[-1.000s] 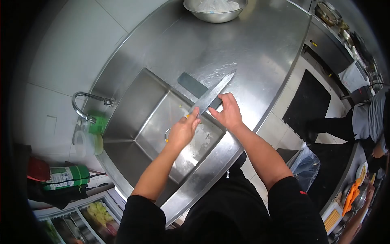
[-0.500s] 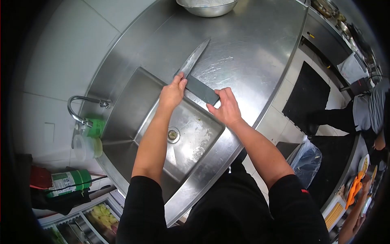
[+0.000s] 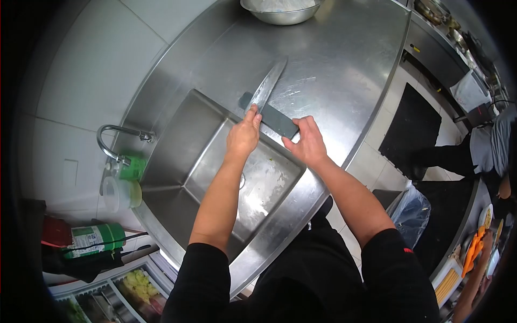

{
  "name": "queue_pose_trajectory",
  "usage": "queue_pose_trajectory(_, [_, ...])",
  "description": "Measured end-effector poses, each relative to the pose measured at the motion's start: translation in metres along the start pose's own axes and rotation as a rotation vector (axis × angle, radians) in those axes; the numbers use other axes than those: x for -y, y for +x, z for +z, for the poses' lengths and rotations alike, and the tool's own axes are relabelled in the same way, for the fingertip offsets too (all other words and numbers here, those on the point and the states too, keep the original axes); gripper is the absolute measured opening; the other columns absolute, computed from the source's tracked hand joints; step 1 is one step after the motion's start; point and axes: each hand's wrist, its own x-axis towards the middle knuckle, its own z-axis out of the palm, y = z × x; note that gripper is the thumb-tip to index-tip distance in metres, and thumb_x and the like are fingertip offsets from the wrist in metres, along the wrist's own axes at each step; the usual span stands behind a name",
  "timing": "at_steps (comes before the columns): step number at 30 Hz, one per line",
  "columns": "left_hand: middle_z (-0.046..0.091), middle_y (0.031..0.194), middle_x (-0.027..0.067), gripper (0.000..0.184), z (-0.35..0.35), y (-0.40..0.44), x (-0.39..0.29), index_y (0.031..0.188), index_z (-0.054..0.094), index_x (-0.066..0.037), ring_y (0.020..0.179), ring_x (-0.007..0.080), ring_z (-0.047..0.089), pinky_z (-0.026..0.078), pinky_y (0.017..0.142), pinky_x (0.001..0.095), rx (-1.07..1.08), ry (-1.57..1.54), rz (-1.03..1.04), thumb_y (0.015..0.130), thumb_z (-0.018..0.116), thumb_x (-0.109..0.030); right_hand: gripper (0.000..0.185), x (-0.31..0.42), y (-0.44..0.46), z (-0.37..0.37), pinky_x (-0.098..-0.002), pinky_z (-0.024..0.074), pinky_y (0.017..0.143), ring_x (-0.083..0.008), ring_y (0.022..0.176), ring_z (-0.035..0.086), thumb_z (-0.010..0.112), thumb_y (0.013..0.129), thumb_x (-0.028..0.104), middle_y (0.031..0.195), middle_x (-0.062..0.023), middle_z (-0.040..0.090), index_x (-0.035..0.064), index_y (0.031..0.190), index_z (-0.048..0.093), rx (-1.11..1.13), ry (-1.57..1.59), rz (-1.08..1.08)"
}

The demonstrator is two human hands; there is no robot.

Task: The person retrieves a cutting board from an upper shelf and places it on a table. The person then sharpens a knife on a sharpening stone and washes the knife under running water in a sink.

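Observation:
My left hand (image 3: 243,134) is closed around the handle end of a kitchen knife (image 3: 271,83), whose blade lies across a dark grey whetstone (image 3: 279,122) with its tip pointing away over the counter. The handle is hidden in that hand. The stone rests at the rim of a steel sink (image 3: 215,156), and its far end shows to the left of the blade. With thumb and fingers, my right hand (image 3: 309,142) grips the stone's near right end.
A metal bowl (image 3: 283,15) stands at the back of the steel counter (image 3: 344,70). Left of the sink are a faucet (image 3: 116,142) and plastic containers (image 3: 121,194). A lined bin (image 3: 412,212) stands on the right, with other people at the far right.
The knife and my left hand have slid along the whetstone toward my right hand, uncovering the stone's far end. My right hand keeps its grip. The view has shifted slightly.

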Motion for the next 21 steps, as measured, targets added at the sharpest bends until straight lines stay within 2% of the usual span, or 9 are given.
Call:
queue_pose_trajectory(3, [0.070,0.100,0.0272,0.040,0.005,-0.058,0.019,0.142,0.053,-0.026,0.092,0.0452,0.069,0.054,0.080,0.0524,0.081,-0.051,0.037,0.104,0.050,-0.039,0.054,0.004,0.001,-0.004,-0.0397,0.0512,0.089,-0.0328,0.101,0.060,0.082,0.074,0.022,0.109,-0.0148,0.055,0.0000,0.119,0.060,0.048,0.017,0.042])
queue_pose_trajectory(5, [0.069,0.119,0.0206,0.041,0.001,-0.113,0.037,0.143,0.053,-0.021,0.107,0.0436,0.065,0.054,0.090,0.0467,0.107,-0.115,0.120,0.105,0.049,-0.036,0.055,0.004,0.001,-0.005,-0.0400,0.0509,0.090,-0.0332,0.101,0.059,0.082,0.075,0.023,0.109,-0.0150,0.054,-0.0003,0.119,0.060,0.055,0.032,0.056])
queue_pose_trajectory(8, [0.067,0.124,0.0194,0.043,0.007,-0.106,0.049,0.144,0.052,-0.019,0.109,0.0433,0.065,0.053,0.093,0.0468,0.078,-0.174,0.107,0.105,0.047,-0.038,0.055,-0.001,-0.003,-0.001,-0.0402,0.0507,0.091,-0.0332,0.102,0.059,0.082,0.075,0.024,0.109,-0.0150,0.054,-0.0003,0.119,0.060,0.036,0.018,0.028])
queue_pose_trajectory(9, [0.066,0.125,0.0211,0.045,-0.002,-0.077,0.033,0.145,0.050,-0.020,0.111,0.0429,0.064,0.052,0.094,0.0481,0.095,-0.097,-0.029,0.106,0.045,-0.041,0.055,0.001,-0.002,-0.003,-0.0401,0.0507,0.091,-0.0331,0.103,0.059,0.082,0.075,0.024,0.109,-0.0150,0.054,-0.0002,0.120,0.060,0.049,0.013,0.033])
queue_pose_trajectory(11, [0.065,0.125,0.0223,0.047,-0.019,-0.014,0.011,0.148,0.047,-0.021,0.111,0.0434,0.064,0.051,0.094,0.0497,0.080,-0.088,-0.108,0.106,0.042,-0.043,0.056,0.003,0.000,-0.002,-0.0399,0.0508,0.091,-0.0329,0.104,0.059,0.082,0.075,0.024,0.110,-0.0150,0.055,0.0003,0.120,0.059,0.042,-0.014,0.039])
queue_pose_trajectory(14, [0.065,0.123,0.0235,0.048,-0.012,-0.008,0.008,0.150,0.044,-0.023,0.109,0.0444,0.065,0.051,0.092,0.0493,0.073,-0.051,-0.118,0.106,0.046,-0.039,0.055,0.004,0.001,-0.005,-0.0402,0.0507,0.092,-0.0331,0.104,0.058,0.082,0.075,0.024,0.110,-0.0153,0.055,0.0004,0.120,0.060,0.064,0.008,0.069])
queue_pose_trajectory(16, [0.065,0.123,0.0238,0.048,0.027,-0.077,0.045,0.151,0.042,-0.024,0.108,0.0450,0.065,0.052,0.092,0.0481,-0.042,0.000,0.072,0.105,0.051,-0.033,0.055,0.004,-0.001,-0.002,-0.0406,0.0507,0.092,-0.0332,0.105,0.059,0.082,0.075,0.024,0.110,-0.0152,0.055,0.0003,0.120,0.059,0.049,0.009,0.057])
queue_pose_trajectory(18, [0.067,0.122,0.0228,0.049,0.012,-0.154,0.045,0.151,0.044,-0.023,0.110,0.0446,0.064,0.051,0.097,0.0489,0.131,-0.204,0.053,0.103,0.053,-0.033,0.055,0.001,0.002,-0.003,-0.0409,0.0508,0.092,-0.0333,0.105,0.059,0.082,0.075,0.024,0.110,-0.0151,0.056,0.0002,0.119,0.059,0.028,0.011,0.033])
queue_pose_trajectory(21, [0.067,0.123,0.0215,0.048,0.022,-0.137,0.058,0.150,0.045,-0.022,0.111,0.0434,0.064,0.052,0.093,0.0498,0.065,-0.229,0.100,0.104,0.049,-0.038,0.054,0.001,-0.001,-0.002,-0.0408,0.0507,0.092,-0.0335,0.105,0.059,0.082,0.074,0.023,0.111,-0.0149,0.055,0.0003,0.118,0.060,0.009,0.009,-0.005])
